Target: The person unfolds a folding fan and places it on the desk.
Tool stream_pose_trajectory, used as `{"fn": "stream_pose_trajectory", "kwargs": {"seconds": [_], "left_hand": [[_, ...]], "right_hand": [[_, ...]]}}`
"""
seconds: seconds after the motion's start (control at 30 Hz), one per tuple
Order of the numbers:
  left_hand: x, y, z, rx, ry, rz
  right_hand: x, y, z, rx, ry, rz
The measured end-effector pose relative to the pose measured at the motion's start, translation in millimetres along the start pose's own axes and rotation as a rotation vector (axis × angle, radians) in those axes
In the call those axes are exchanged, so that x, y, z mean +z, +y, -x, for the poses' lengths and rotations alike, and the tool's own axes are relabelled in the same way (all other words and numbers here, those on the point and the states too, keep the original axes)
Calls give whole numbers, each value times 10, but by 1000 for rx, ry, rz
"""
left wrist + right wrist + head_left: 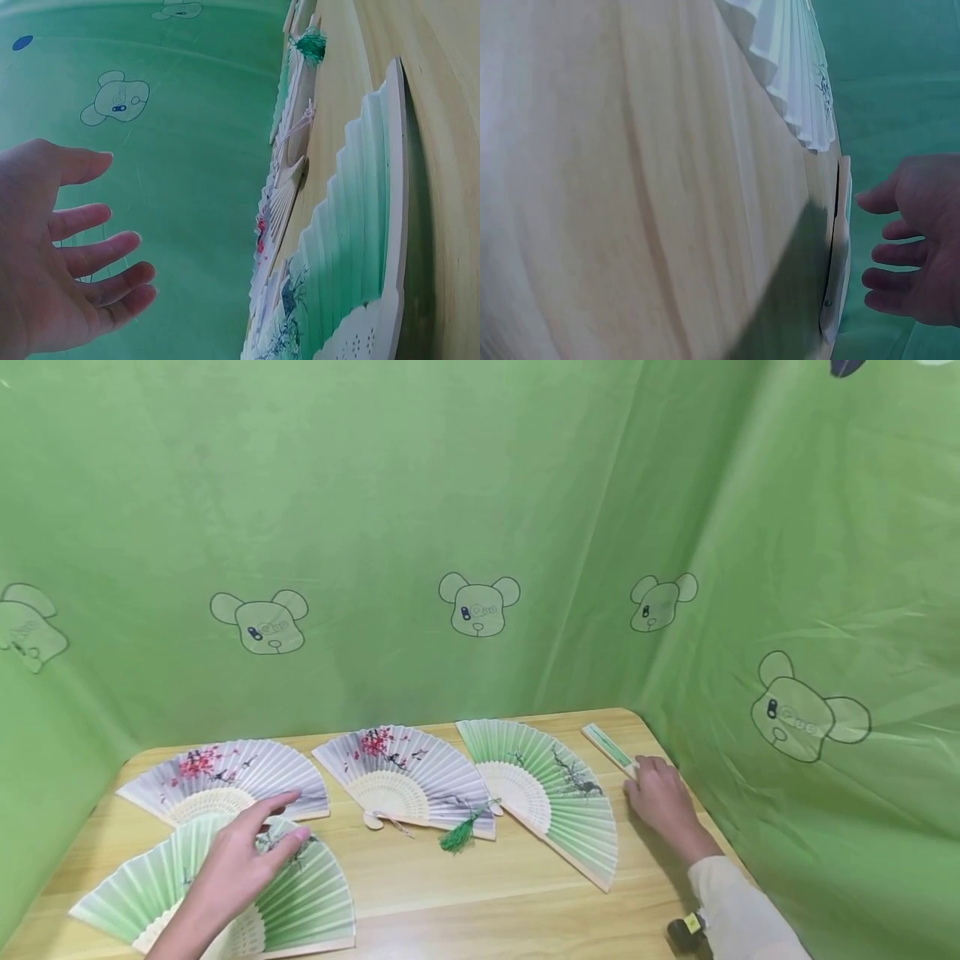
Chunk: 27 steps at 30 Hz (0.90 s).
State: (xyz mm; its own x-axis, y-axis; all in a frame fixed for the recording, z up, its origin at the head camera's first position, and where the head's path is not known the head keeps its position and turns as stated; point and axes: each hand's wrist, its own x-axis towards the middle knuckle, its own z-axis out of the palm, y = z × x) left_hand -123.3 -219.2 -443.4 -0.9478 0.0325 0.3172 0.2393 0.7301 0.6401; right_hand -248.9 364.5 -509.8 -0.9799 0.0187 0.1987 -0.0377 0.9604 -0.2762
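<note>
My left hand hovers over a spread green folding fan at the front left. Its fingers are loosely bent and hold nothing, with a gap between hand and fan in the left wrist view. At the right edge of the table, my right hand is over the near end of a closed green folding fan. The right wrist view shows this closed fan lying on the table, with the relaxed fingers and thumb apart from it.
Along the back of the wooden table lie two spread grey-white fans with red blossoms, one left and one mid-table, plus a spread green fan. A green tassel lies beside them. Green curtains surround the table.
</note>
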Motion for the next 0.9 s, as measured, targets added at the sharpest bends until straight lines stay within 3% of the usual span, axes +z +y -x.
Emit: {"fn": "stream_pose_trajectory", "kwargs": {"seconds": [0.5, 0.9], "left_hand": [[135, 127, -74, 59, 33, 8], [226, 208, -131, 73, 11, 10]], "right_hand": [[17, 73, -41, -12, -17, 0], [88, 165, -113, -41, 2, 6]]}}
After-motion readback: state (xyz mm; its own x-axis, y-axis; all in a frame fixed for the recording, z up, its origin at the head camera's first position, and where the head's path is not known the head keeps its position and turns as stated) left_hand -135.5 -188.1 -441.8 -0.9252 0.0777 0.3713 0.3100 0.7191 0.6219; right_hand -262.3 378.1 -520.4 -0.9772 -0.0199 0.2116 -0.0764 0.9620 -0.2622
